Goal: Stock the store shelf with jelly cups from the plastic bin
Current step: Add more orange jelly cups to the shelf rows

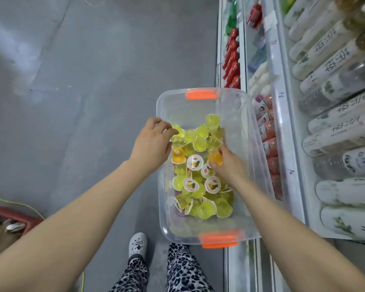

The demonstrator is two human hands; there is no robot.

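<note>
Looked mid-pick: gripped an orange cup (pixel 215 157) in the right hand (pixel 228 165), down in the plastic bin (pixel 163 209) beneath both hands. Curled the left hand (pixel 152 142) over the jelly cups (pixel 200 186); could not tell whether holding any. Probably needed lifting next, rightward to the shelf (pixel 282 123). Could not make out a free slot there.

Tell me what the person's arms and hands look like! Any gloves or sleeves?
No gloves, no sleeves in view: the left arm and right arm are bare right to the picture's edge. The left hand and right hand show no rings, watch or bracelets. Below are leopard-print trousers and a white clog with holes.
</note>
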